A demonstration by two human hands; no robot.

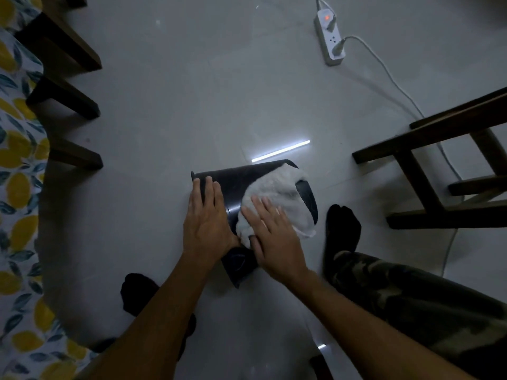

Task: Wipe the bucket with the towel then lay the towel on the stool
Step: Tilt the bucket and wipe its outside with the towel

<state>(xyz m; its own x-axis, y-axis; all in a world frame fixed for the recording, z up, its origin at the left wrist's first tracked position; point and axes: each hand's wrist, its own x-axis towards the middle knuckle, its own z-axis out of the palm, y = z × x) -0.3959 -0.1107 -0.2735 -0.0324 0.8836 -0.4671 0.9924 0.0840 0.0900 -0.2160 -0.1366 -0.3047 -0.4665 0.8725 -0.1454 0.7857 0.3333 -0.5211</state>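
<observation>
A black bucket [236, 185] lies on the pale tiled floor in the middle of the view, between my feet. A white towel [277, 193] is draped over its upper side. My right hand [274, 237] presses flat on the towel's near end, fingers spread. My left hand [207, 218] rests flat on the bucket's left side, steadying it, fingers together. The bucket's near end is hidden beneath my hands. A dark wooden stool [444, 163] stands at the right, seen from above with its legs and rails showing.
Dark wooden table or chair legs [74, 160] line the left, beside a lemon-print cloth [19, 187]. A white power strip [330, 37] with a cable [395, 83] lies at the top right. My feet in black socks [341, 229] flank the bucket.
</observation>
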